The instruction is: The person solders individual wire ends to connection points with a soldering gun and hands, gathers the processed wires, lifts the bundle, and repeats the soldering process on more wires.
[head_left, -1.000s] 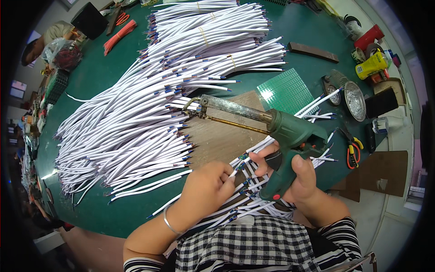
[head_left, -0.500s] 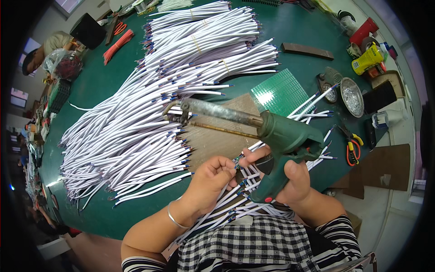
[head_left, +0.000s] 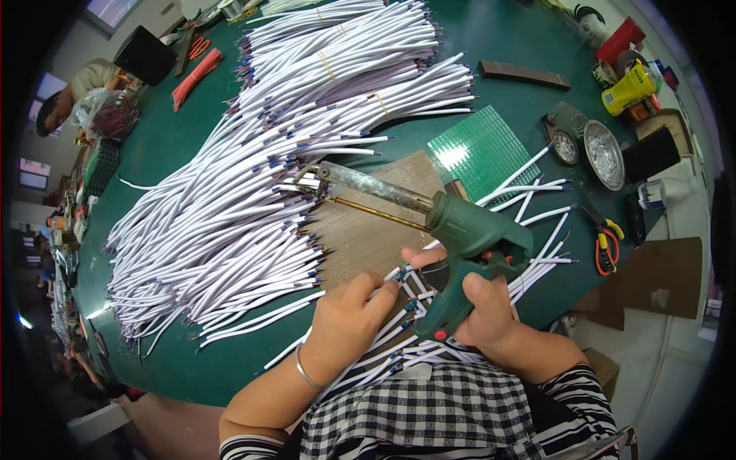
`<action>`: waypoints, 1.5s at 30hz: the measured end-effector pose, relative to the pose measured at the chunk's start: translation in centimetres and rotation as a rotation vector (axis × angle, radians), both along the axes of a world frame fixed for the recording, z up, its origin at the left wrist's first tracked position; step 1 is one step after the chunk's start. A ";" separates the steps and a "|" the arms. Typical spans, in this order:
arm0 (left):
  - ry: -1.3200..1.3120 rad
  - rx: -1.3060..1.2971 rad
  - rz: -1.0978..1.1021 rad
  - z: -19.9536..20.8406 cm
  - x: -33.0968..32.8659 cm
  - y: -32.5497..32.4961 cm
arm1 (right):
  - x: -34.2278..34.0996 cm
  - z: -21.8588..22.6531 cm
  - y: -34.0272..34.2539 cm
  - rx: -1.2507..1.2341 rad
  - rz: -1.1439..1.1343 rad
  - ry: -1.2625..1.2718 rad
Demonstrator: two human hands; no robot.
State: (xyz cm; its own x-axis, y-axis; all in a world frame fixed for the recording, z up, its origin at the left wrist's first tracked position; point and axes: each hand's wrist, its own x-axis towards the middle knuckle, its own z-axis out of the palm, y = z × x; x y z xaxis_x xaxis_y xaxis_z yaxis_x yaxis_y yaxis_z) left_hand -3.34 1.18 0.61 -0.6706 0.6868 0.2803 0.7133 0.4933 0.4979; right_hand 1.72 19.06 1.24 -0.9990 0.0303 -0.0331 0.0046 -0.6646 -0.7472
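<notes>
My right hand (head_left: 491, 310) is wrapped round the handle of a green soldering gun (head_left: 471, 222), held tilted over the wooden board (head_left: 368, 222). Its metal barrel points left, and the bent tip lies over the edge of the cable pile, apart from my left hand. Closed fingers of my left hand (head_left: 349, 313) pinch a white cable (head_left: 400, 271) by its coloured wire end, just left of the gun's handle. Part of that cable is hidden by the fingers. Several more white cables (head_left: 383, 360) with coloured ends lie across my lap and the table edge.
A large heap of white cables (head_left: 207, 238) covers the left of the green table. Beyond the board is a green ribbed mat (head_left: 487, 149). At right are a metal bowl (head_left: 606, 157), pliers (head_left: 606, 241) and a yellow bottle (head_left: 629, 90). A person sits far left.
The soldering gun has shifted slightly, its body a little left and its tip a little right. My left hand has turned, so its knuckles now show, and it still pinches the cable end.
</notes>
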 end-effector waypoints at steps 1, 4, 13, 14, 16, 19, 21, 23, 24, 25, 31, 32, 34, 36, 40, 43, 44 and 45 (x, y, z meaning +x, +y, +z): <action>-0.005 -0.019 0.008 -0.2 0.1 -0.1 | 0.1 -0.1 -0.1 0.006 0.004 -0.007; -0.014 -0.025 0.023 -0.4 0.2 0.0 | 0.2 -0.3 0.0 0.037 0.008 0.005; 0.048 0.032 -0.022 -0.6 -0.5 -0.3 | 0.3 -0.4 -0.3 0.005 -0.004 0.006; 0.083 0.012 -0.047 -0.5 -0.5 -0.3 | 0.3 -0.5 -0.3 0.003 -0.005 0.005; 0.121 -0.029 -0.077 -0.3 -0.5 -0.3 | 0.4 -0.5 -0.3 0.001 -0.006 0.009; 0.178 -0.134 -0.139 0.2 -0.6 -0.3 | 0.5 -0.2 0.1 0.007 -0.016 -0.005; 0.196 -0.194 -0.170 0.5 -0.8 -0.2 | 1.0 0.8 0.8 -0.062 0.003 -0.033; 0.192 -0.236 -0.176 0.7 -0.8 -0.9 | 2.5 2.9 2.3 0.005 0.059 -0.121; 0.192 -0.233 -0.169 0.8 -0.7 -1.0 | 4.0 3.2 3.7 0.152 0.095 -0.189; 0.200 -0.218 -0.172 0.6 -0.8 -1.0 | 4.9 3.9 4.5 0.281 0.038 -0.171; 0.226 -0.201 -0.188 0.3 -0.9 -0.9 | 8.1 3.6 8.8 1.462 0.111 0.226; 0.227 -0.242 -0.194 0.5 -0.8 -0.8 | 8.4 3.0 8.8 1.437 0.110 0.275; 0.236 -0.289 -0.205 0.9 -0.8 -0.7 | 8.7 3.2 7.4 1.540 0.038 0.261; 0.249 -0.334 -0.217 1.4 -0.9 -0.6 | 8.5 5.1 6.3 1.140 0.118 -0.257; 0.176 -0.371 -0.266 1.8 -1.2 -0.5 | 9.5 1.7 7.2 1.555 -0.047 0.233; 0.160 -0.378 -0.249 1.9 -1.0 -0.4 | 8.9 2.4 7.6 1.640 0.080 0.277; 0.150 -0.389 -0.244 1.9 -1.0 -0.3 | 8.8 2.3 7.6 1.614 0.052 0.304; 0.150 -0.388 -0.244 1.9 -1.0 -0.3 | 8.6 2.3 7.5 1.587 0.023 0.333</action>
State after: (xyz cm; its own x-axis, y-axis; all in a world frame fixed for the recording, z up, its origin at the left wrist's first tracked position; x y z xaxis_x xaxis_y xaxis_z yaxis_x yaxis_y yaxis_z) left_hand -4.31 0.86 2.48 -0.4487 0.8921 0.0540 0.8813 0.4315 0.1928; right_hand 10.36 26.61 3.53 -0.9559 -0.1930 0.2212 -0.2904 0.7334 -0.6147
